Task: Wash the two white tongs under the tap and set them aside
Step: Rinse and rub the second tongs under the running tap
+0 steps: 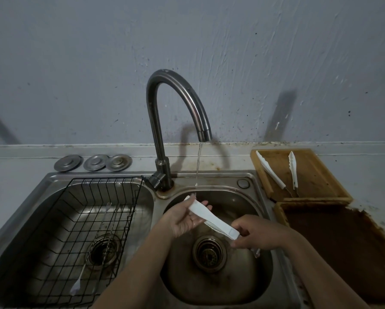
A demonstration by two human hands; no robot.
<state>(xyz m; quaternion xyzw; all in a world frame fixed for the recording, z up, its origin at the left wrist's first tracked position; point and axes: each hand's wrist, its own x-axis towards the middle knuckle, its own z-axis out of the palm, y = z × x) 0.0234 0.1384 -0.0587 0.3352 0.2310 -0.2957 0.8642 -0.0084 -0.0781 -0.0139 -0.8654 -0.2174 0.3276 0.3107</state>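
A pair of white tongs (211, 217) is held over the right sink bowl (249, 284), slanting from upper left to lower right. My left hand (182, 217) cups its far end under the thin stream from the curved steel tap (176, 112). My right hand (257, 233) pinches its near end. A second pair of white tongs (274, 172) lies spread open on a wooden tray (316, 175) to the right of the sink.
The left bowl holds a black wire rack (75, 219) with long thin utensils in it. Three metal sink plugs (93, 162) sit on the ledge behind. A dark brown board (343, 246) lies at the near right. A grey wall rises behind.
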